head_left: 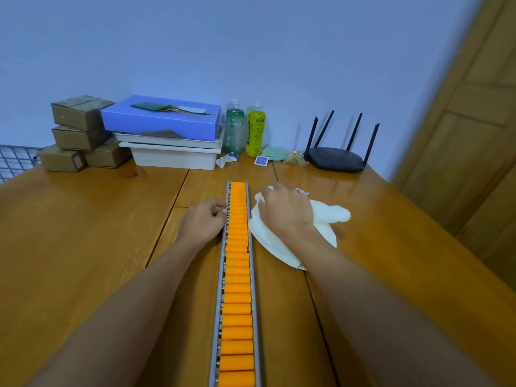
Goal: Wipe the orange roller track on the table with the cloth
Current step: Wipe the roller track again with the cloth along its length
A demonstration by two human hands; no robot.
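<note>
The orange roller track point(237, 275) lies lengthwise down the middle of the wooden surface point(83, 247), running straight away from me, so both my arms can flank it. My left hand point(203, 222) rests against the track's left metal rail near the far end, fingers curled in loosely with the tips touching the rail; I judge this is to brace the track so it does not slide when I rub it. My right hand point(282, 210) sits on the white cloth point(329, 219), just beside the track's right rail, fingers bent down and gathering the fabric into a bunch. Whether the grip is fully closed I cannot tell, since the fingertips are buried in the cloth. The cloth lies on the surface, not yet on the rollers, so the wiping looks not yet begun. Starting near the far end makes sense: I could draw the cloth back toward myself along the whole run. The rollers may spin under pressure, so a firm brace matters. Boxes, bottles and a router point(337, 157) sit well apart at the back edge.
</note>
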